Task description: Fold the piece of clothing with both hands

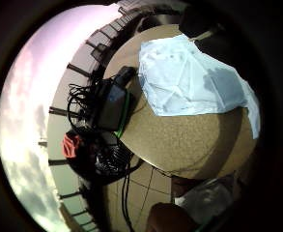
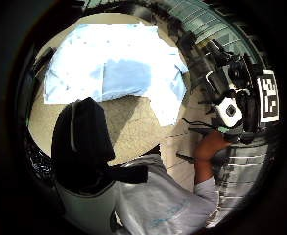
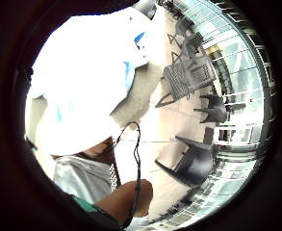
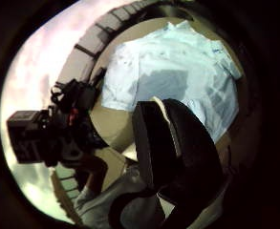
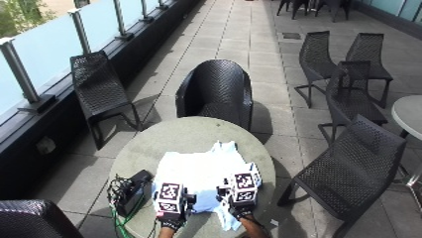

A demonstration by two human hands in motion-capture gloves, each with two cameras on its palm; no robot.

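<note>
A pale blue garment (image 5: pixel 201 181) lies spread flat on the round stone table (image 5: pixel 178 134), with one folded layer showing in the left thumb side view (image 2: pixel 113 68). My left hand (image 5: pixel 172 222) hovers over the garment's near left edge. My right hand (image 5: pixel 239 211) hovers over its near right edge. Both palms look down on the cloth from some height (image 1: pixel 189 77) (image 4: pixel 177 71), and no cloth is held. A black gloved thumb (image 2: pixel 82 142) juts into the left thumb side view, another thumb (image 4: pixel 173 143) into the right thumb side view.
A black box with coiled cables (image 5: pixel 131 191) sits on the table left of the garment. Black wicker chairs stand behind (image 5: pixel 217 91), to the left (image 5: pixel 102 91) and to the right (image 5: pixel 352 168). A glass railing (image 5: pixel 59 44) runs along the left.
</note>
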